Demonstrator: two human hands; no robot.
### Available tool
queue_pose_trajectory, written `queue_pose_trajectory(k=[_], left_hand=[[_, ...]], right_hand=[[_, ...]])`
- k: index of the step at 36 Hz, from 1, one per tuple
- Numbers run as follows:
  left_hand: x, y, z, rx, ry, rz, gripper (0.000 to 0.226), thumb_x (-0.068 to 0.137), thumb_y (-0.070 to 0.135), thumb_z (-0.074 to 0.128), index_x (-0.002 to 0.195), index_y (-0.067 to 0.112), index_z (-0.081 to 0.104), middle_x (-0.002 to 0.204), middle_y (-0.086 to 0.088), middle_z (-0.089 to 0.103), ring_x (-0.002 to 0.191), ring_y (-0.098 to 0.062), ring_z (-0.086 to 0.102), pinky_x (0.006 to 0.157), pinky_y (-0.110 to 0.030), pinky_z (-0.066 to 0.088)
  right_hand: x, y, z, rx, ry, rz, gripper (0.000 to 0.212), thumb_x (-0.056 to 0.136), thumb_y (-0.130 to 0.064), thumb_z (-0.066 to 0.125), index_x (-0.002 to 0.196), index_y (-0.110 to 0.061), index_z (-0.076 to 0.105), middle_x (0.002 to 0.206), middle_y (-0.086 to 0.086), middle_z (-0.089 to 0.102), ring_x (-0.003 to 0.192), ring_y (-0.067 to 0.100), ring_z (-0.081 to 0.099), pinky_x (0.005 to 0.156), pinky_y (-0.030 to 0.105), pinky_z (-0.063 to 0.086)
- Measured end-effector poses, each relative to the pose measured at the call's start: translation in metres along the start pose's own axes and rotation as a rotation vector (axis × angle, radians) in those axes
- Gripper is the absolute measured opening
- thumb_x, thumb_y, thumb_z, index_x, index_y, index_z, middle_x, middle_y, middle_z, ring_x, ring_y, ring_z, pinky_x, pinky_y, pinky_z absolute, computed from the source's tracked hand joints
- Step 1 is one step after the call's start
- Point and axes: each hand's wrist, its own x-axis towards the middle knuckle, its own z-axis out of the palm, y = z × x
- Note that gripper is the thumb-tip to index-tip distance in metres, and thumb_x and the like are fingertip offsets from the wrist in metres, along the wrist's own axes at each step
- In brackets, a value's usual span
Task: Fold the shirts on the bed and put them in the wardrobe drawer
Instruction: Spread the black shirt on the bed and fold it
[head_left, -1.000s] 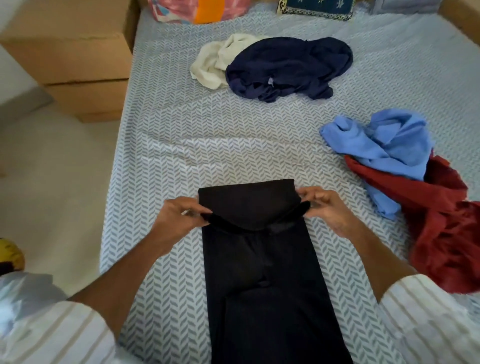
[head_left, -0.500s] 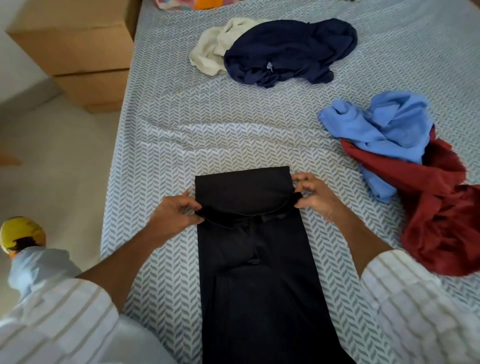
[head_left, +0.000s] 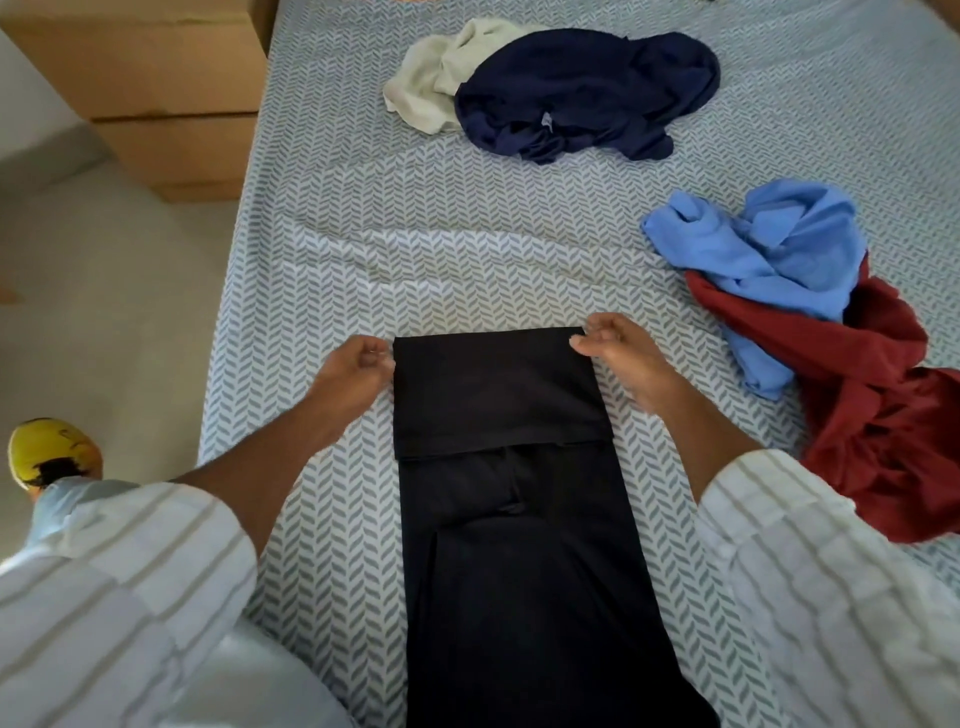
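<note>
Pinching the far corners of a black shirt (head_left: 498, 395) with 2 hands: left hand (head_left: 353, 371) at the left corner, right hand (head_left: 621, 358) at the right, fingers curled on cloth.
Lying lengthwise on a patterned bed (head_left: 322, 270), top part folded over; beyond, navy shirt (head_left: 587, 93) over cream shirt (head_left: 431, 88); at right, blue shirt (head_left: 769, 260) on red shirt (head_left: 883, 415).

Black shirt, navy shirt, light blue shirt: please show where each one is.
black shirt (head_left: 493, 395), head view, folded-over top panel.
navy shirt (head_left: 587, 88), head view, middle of the heap.
light blue shirt (head_left: 769, 249), head view, crumpled middle.
</note>
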Motion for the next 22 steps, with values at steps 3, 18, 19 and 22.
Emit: queue_pose_trajectory(k=[3, 18, 19, 22], left_hand=[[0.015, 0.005, 0.004, 0.006, 0.015, -0.054, 0.026, 0.098, 0.025, 0.059, 0.124, 0.021, 0.061, 0.113, 0.001, 0.066, 0.098, -0.012, 0.063, 0.071, -0.019, 0.046], [0.051, 0.015, 0.014, 0.007, -0.070, -0.263, 0.055, 0.084, 0.017, 0.079, 0.134, 0.006, 0.059, 0.130, -0.009, 0.063, 0.117, -0.022, 0.059, 0.104, -0.038, 0.049], [0.050, 0.015, 0.013, -0.015, -0.066, -0.262, 0.048, 0.084, 0.015, 0.079, 0.129, 0.006, 0.062, 0.125, -0.009, 0.065, 0.112, -0.022, 0.061, 0.100, -0.037, 0.051], [0.046, 0.013, 0.010, -0.074, -0.039, -0.241, 0.021, 0.083, 0.014, 0.078, 0.101, 0.015, 0.068, 0.108, -0.005, 0.069, 0.100, -0.019, 0.063, 0.093, -0.038, 0.055]], right_hand=[[0.015, -0.003, 0.005, -0.020, 0.001, 0.079, 0.048, 0.073, -0.028, 0.087, 0.115, -0.022, 0.066, 0.107, -0.006, 0.071, 0.106, 0.011, 0.066, 0.097, 0.030, 0.050], [0.033, -0.018, 0.002, -0.184, -0.123, 0.215, 0.020, 0.071, -0.018, 0.086, 0.082, -0.021, 0.070, 0.104, -0.006, 0.074, 0.106, 0.014, 0.065, 0.099, 0.033, 0.047], [0.033, -0.018, 0.002, -0.195, -0.124, 0.217, 0.021, 0.070, -0.016, 0.086, 0.084, -0.020, 0.071, 0.103, -0.004, 0.074, 0.105, 0.016, 0.065, 0.099, 0.035, 0.048], [0.032, -0.021, 0.000, -0.202, -0.126, 0.233, 0.021, 0.072, -0.008, 0.081, 0.091, -0.013, 0.074, 0.107, 0.011, 0.074, 0.104, 0.026, 0.069, 0.095, 0.039, 0.055]])
